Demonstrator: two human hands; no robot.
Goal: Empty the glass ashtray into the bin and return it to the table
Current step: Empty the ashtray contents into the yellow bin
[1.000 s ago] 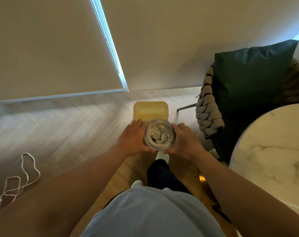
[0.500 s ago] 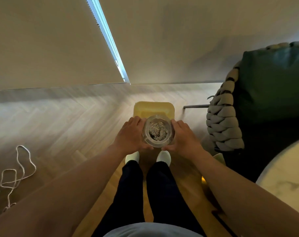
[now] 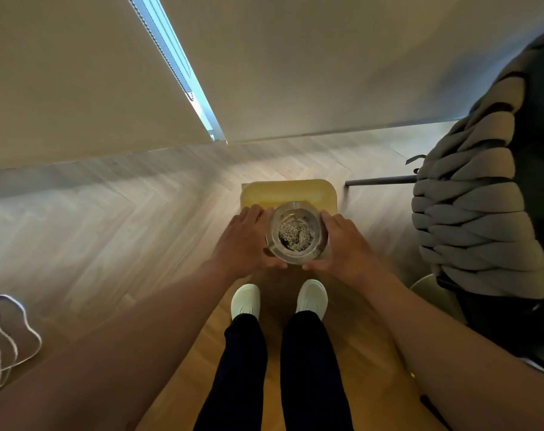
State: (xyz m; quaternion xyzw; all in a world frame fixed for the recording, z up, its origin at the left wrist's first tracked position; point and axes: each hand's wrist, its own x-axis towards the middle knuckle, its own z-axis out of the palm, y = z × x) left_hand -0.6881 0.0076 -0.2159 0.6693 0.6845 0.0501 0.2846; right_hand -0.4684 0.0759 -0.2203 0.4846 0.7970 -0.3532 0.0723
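Observation:
A round glass ashtray (image 3: 295,233) holding grey and black ash is level and upright between both hands. My left hand (image 3: 244,242) grips its left side and my right hand (image 3: 345,245) grips its right side. Directly beneath and beyond it on the floor stands a yellow bin (image 3: 288,191) with a rounded rectangular rim; the ashtray hides the near part of the bin. The table is out of view.
A chair with a thick woven grey armrest (image 3: 472,219) and dark cushion stands close on the right, one metal leg (image 3: 379,181) reaching toward the bin. A white cable (image 3: 12,334) lies on the wooden floor at left. My white shoes (image 3: 246,300) stand just behind the bin.
I have stepped closer to the bin with the ashtray held level in both hands. The marble table has slid out of view to the right.

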